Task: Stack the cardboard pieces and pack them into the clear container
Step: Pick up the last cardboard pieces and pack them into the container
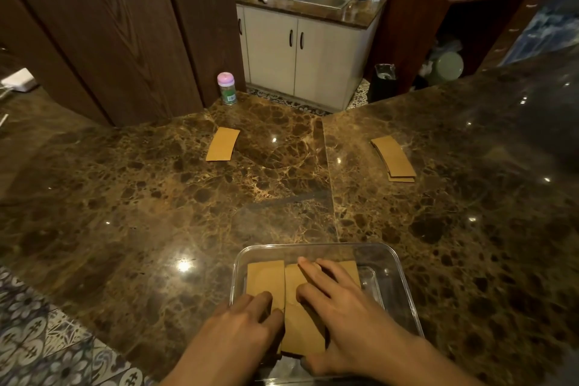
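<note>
Countertop (156, 204): glossy polished brown marble. Container (404, 285): clear smooth plastic. Cardboard pieces (266, 276): matt tan cardboard.

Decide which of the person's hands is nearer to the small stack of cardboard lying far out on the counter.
The right hand. The stack lies beyond it and slightly to its right, while the left hand sits further left; both hands rest on cardboard in the clear container.

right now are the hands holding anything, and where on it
Nothing is lifted. Both the left hand and right hand press flat on the near ends of the cardboard pieces lying in the clear container.
</note>
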Motion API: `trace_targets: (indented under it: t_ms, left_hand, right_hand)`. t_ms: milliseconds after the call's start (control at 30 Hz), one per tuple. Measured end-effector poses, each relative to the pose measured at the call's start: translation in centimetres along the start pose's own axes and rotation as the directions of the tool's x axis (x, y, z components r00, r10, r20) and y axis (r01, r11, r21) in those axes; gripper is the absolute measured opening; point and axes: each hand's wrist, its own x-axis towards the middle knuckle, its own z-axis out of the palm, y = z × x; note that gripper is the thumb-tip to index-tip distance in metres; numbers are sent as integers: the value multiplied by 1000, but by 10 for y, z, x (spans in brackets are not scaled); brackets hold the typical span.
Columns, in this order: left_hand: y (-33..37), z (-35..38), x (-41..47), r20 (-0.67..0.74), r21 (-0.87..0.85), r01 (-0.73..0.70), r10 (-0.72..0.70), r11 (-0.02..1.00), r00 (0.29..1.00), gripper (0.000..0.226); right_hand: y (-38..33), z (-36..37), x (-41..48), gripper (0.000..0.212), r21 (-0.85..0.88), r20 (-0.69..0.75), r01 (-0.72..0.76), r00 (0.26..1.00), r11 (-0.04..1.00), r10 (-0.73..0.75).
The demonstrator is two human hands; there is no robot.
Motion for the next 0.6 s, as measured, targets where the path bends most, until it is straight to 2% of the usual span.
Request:
trace_targets:
  t_ms: [100,200,367,467,600]
  left_hand:
    - [0,4,0,-10,29,-16,17,999,1000,37]
    - [-1,4,0,-68,24,-6,8,1000,998,24]
    - [-2,7,-2,-77,23,-32,33,999,997,27]
    - [-3,8,0,-77,32,6,-3,999,997,23]
    - [-3,10,0,-41,-1,41,-41,999,998,29]
  right_hand:
    - [0,0,-1,81,-11,-15,-4,1000,1000,4]
    - [-2,-3,-2,79,-47,6,-14,1000,999,15]
    - [-3,-4,-2,76,-80,59,-35,997,996,40]
    - [-2,-7,3,79,-77,70,-46,996,996,52]
    - [3,0,7,77,-66,59,-39,997,997,43]
